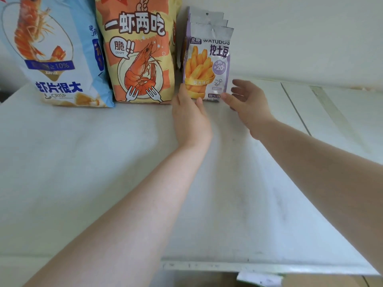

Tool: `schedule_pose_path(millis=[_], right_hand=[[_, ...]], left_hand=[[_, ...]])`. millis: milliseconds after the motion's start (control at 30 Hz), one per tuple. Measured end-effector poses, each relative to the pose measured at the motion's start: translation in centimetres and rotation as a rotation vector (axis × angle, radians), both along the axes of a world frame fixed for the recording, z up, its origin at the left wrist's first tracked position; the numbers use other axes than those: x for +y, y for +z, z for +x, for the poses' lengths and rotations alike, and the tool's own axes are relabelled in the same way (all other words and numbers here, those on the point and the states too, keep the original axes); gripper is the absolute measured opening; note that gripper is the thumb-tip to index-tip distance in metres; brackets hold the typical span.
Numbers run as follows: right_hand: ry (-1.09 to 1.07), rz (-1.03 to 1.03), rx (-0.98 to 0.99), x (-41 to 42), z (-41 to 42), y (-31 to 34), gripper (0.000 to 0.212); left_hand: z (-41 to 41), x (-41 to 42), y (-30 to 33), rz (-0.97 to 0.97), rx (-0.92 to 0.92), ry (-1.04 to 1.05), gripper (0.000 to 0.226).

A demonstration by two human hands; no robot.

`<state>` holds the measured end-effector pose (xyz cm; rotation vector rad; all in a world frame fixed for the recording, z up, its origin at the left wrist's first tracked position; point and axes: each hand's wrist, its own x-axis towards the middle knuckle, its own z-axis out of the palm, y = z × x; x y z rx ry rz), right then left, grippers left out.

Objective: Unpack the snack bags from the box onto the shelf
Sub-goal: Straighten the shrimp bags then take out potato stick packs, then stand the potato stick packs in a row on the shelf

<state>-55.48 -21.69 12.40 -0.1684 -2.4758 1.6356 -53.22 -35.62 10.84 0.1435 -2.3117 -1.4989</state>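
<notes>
The left hand [189, 112] reaches to the purple fries bag [207, 63], thumb lying over its lower front corner and the other fingers hidden behind its left edge, so it holds the bag lightly at the bottom. The right hand [246, 102] hovers just right of that bag, fingers spread and relaxed, thumb tip near the bag's lower right corner, gripping nothing.

The purple fries bag is a flat, glossy pouch with a crimped silver top, standing upright on the white shelf [103, 162]; more pouches of the same kind [207, 18] stand stacked behind it. Immediately left of it stands a puffy orange-and-cream shrimp chip bag [136, 52], and further left a pale blue shrimp cracker bag [53, 52], leaning. The shelf surface is smooth, matte and slightly scuffed, with a metal front edge [228, 266].
</notes>
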Motion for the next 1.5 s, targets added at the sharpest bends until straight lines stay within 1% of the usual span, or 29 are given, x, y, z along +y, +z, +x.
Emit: schedule_pose_path(millis=[67,267,400,467,567,633,733,833,933,1067,1133,1233,1333,1500], right_hand=[[-0.035,0.016,-0.001,-0.2,2.6,0.4,0.055],[-0.062,0.048,-0.018,-1.4,12.7,3.3,0.045],[-0.119,0.064,-0.015,-2.3,22.0,5.6,0.040],[-0.134,0.106,-0.030,-2.8,27.8,6.5,0.039],[-0.154,0.155,-0.130,-3.5,36.9,6.8,0.039],[-0.165,0.191,-0.203,-3.7,42.7,6.3,0.035],[-0.182,0.222,-0.344,-3.8,51.2,4.8,0.039],[-0.190,0.202,-0.475,-3.8,58.9,2.8,0.045],[-0.227,0.181,-0.568,-3.3,65.2,1.2,0.045],[-0.274,0.179,-0.651,-1.6,72.3,-0.1,0.047],[-0.298,0.181,-0.676,-0.3,75.2,-0.5,0.046],[-0.391,0.166,-0.703,3.0,80.1,-0.9,0.049],[-0.475,0.147,-0.694,7.1,84.4,-0.8,0.049],[-0.512,0.138,-0.667,15.3,89.9,-0.7,0.048]], left_hand=[[1.6,-0.9,0.4,0.014,-0.031,-0.019,0.044],[8.8,-4.1,3.5,0.003,-0.153,-0.081,0.038],[17.6,-7.1,5.4,-0.013,-0.151,-0.146,0.037],[23.2,-8.9,6.1,-0.023,-0.158,-0.175,0.036],[31.8,-11.0,6.7,-0.025,-0.194,-0.245,0.034],[37.0,-11.8,6.4,-0.015,-0.235,-0.322,0.035],[43.8,-12.2,5.0,-0.058,-0.351,-0.460,0.035],[49.3,-12.0,3.6,-0.118,-0.496,-0.585,0.039],[53.3,-10.9,2.6,-0.209,-0.606,-0.715,0.046],[57.3,-7.6,1.5,-0.352,-0.681,-0.922,0.052],[58.8,-5.3,0.8,-0.393,-0.691,-0.988,0.051],[62.0,-0.7,-0.3,-0.444,-0.692,-1.099,0.048],[65.6,4.2,-1.3,-0.436,-0.728,-1.139,0.045],[71.5,12.7,-2.4,-0.385,-0.784,-1.100,0.044]])
